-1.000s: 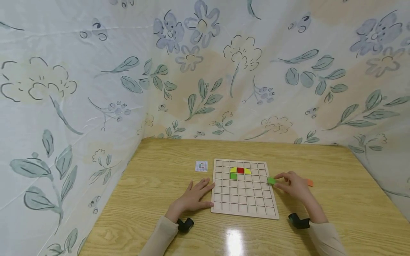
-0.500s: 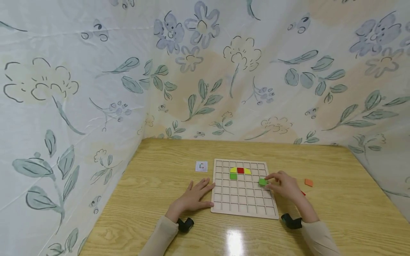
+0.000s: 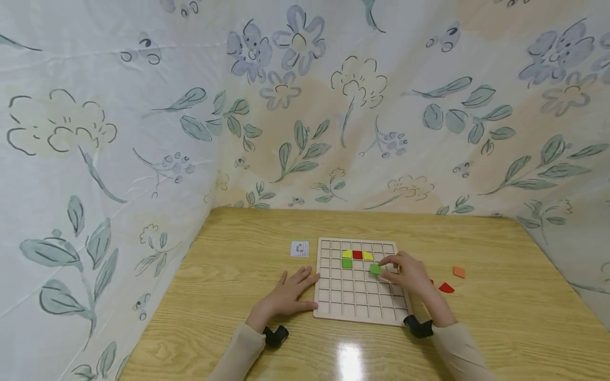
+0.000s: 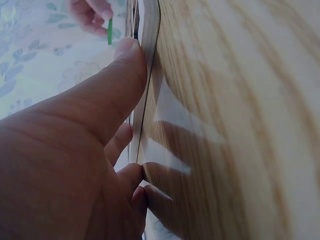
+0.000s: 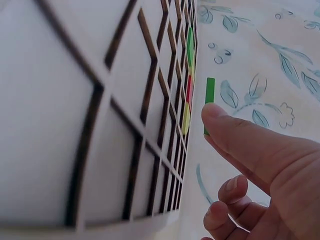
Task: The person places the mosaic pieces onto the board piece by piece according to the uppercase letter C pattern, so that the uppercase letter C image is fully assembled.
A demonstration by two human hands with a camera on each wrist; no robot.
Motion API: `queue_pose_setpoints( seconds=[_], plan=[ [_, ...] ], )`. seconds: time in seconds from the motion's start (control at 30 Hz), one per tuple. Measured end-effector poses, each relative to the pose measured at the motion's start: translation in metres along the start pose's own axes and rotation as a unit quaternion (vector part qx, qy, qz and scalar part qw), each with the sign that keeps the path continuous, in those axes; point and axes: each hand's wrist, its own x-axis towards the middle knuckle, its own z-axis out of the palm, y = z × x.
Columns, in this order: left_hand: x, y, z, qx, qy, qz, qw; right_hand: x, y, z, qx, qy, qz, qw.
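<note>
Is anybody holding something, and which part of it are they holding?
Yes, the right hand is pinching a green tile by its right side. The left hand only touches the left edge of the board.

In the head view, the right hand's grip is covering part of the right edge of the board, the black wrist camera is hiding its near right corner, and the wrist is masking much of one red piece, leaving its shape unclear. The drawing on the small card is appearing too tiny to read. In the right wrist view, the thumb is covering the middle of the green tile. In the left wrist view, the upper border is cutting the right hand's grip, and the left border is cutting the left hand's grip.
</note>
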Motion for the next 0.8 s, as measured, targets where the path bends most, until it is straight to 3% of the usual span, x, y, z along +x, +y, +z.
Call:
queue_pose_setpoints(
  seconds=[0.27, 0.8],
  plan=[
    [0.000, 0.000, -0.001, -0.001, -0.003, 0.000, 1.0000, 0.008, -0.006, 0.012, 0.003, 0.005, -0.017, 0.9998],
    [0.003, -0.002, 0.000, -0.003, -0.002, -0.006, 1.0000, 0.022, -0.023, 0.029, 0.008, -0.034, -0.005, 0.9994]
  ],
)
